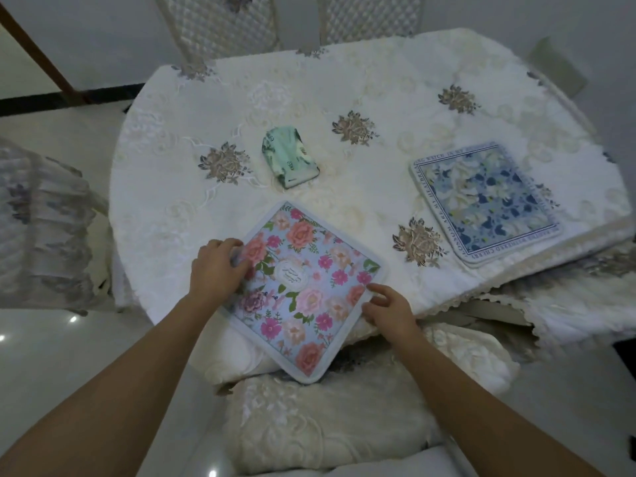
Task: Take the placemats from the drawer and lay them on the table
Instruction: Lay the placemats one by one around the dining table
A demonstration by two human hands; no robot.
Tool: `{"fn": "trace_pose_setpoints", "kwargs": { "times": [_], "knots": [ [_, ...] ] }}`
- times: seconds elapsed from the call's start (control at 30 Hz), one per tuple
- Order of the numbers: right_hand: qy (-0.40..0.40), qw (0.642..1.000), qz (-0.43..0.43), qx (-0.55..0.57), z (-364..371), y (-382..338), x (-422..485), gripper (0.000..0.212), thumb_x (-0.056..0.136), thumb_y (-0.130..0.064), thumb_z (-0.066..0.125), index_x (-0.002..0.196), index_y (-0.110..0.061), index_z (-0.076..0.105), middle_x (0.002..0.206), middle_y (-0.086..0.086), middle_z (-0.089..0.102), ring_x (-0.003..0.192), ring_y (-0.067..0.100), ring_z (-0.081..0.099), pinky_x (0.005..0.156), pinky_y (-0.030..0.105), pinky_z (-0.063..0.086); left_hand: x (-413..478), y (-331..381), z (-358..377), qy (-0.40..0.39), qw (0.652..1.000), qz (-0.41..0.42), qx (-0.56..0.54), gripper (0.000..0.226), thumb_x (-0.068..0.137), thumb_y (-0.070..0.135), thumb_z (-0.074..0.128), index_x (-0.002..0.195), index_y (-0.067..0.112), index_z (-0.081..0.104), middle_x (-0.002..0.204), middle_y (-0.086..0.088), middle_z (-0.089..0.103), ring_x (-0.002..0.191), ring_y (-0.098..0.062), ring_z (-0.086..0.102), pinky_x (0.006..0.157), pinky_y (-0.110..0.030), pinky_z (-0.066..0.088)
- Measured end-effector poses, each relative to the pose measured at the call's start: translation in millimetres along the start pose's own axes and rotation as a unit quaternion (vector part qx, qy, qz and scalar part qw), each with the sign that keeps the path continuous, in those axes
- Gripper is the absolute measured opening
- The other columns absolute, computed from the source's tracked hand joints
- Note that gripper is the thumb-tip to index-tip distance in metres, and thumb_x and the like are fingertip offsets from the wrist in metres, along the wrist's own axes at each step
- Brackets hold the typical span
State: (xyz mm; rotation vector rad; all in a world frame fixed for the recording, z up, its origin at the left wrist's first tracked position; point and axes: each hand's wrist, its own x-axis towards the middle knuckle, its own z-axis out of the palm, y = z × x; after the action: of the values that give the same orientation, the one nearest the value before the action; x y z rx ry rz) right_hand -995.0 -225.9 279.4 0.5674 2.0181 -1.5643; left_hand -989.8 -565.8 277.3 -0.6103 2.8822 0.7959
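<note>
A pale blue placemat with pink flowers (306, 287) lies turned like a diamond at the near edge of the round table (344, 84), its near corner hanging past the edge. My left hand (216, 266) grips its left corner, thumb on top. My right hand (389, 306) touches its right edge with loosely bent fingers. A second placemat, blue and white with lettering round its border (485, 204), lies flat on the right side of the table.
A cream embroidered cloth covers the table. A mint green tissue pack (290, 160) lies near the middle. Quilted chair backs (220, 25) stand at the far side, a frilled chair (44, 222) at the left, and a covered seat (316, 421) just below me.
</note>
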Motion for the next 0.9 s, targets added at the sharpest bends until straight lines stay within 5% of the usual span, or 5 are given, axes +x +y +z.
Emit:
{"fn": "trace_pose_setpoints", "kwargs": {
  "times": [0.17, 0.47, 0.6, 0.73, 0.9],
  "knots": [
    [0.004, 0.992, -0.094, -0.084, 1, -4, 3, 0.039, 0.091, -0.004, 0.061, 0.126, -0.02, 0.061, 0.109, 0.005, 0.067, 0.094, 0.018, 0.069, 0.077, 0.033, 0.06, -6, -11, -10, 0.003, 0.991, -0.056, -0.118, 0.018, 0.091, 0.024, 0.066, 0.109, 0.024, 0.068, 0.096, 0.0, 0.062, 0.084, -0.021, 0.063, 0.072, -0.032, 0.047],
    [-0.006, 0.922, -0.261, -0.286, -6, -75, 58, 0.042, 0.091, -0.007, 0.057, 0.13, -0.022, 0.058, 0.109, 0.002, 0.054, 0.082, 0.012, 0.057, 0.077, 0.03, 0.054, -40, 4, -12, 0.003, 0.97, -0.102, -0.219, 0.035, 0.089, 0.018, 0.07, 0.122, 0.027, 0.062, 0.1, -0.003, 0.065, 0.082, -0.021, 0.065, 0.071, -0.034, 0.055],
    [-0.032, 0.893, -0.325, -0.308, -6, -127, 92, 0.038, 0.092, -0.004, 0.053, 0.125, -0.019, 0.064, 0.11, 0.004, 0.059, 0.082, 0.015, 0.059, 0.072, 0.018, 0.047, -62, 40, -12, 0.016, 0.927, -0.179, -0.33, 0.056, 0.091, 0.011, 0.068, 0.14, 0.027, 0.047, 0.097, -0.012, 0.065, 0.077, -0.025, 0.069, 0.054, -0.03, 0.056],
    [-0.094, 0.885, -0.351, -0.292, -7, -176, 119, 0.038, 0.091, -0.004, 0.049, 0.117, -0.025, 0.068, 0.107, 0.003, 0.066, 0.072, 0.018, 0.065, 0.065, 0.036, 0.058, -87, 82, -1, 0.055, 0.888, -0.23, -0.395, 0.063, 0.091, 0.008, 0.069, 0.144, 0.026, 0.041, 0.089, -0.011, 0.067, 0.071, -0.02, 0.071, 0.054, -0.028, 0.055],
    [-0.18, 0.867, -0.34, -0.316, -9, -198, 144, 0.033, 0.092, -0.008, 0.053, 0.116, -0.023, 0.069, 0.106, 0.005, 0.068, 0.075, 0.021, 0.068, 0.066, 0.04, 0.059, -117, 126, 40, 0.06, 0.88, -0.262, -0.391, 0.068, 0.089, 0.011, 0.071, 0.145, 0.029, 0.036, 0.101, -0.009, 0.071, 0.077, -0.015, 0.072, 0.051, -0.024, 0.053]
  ]
}}
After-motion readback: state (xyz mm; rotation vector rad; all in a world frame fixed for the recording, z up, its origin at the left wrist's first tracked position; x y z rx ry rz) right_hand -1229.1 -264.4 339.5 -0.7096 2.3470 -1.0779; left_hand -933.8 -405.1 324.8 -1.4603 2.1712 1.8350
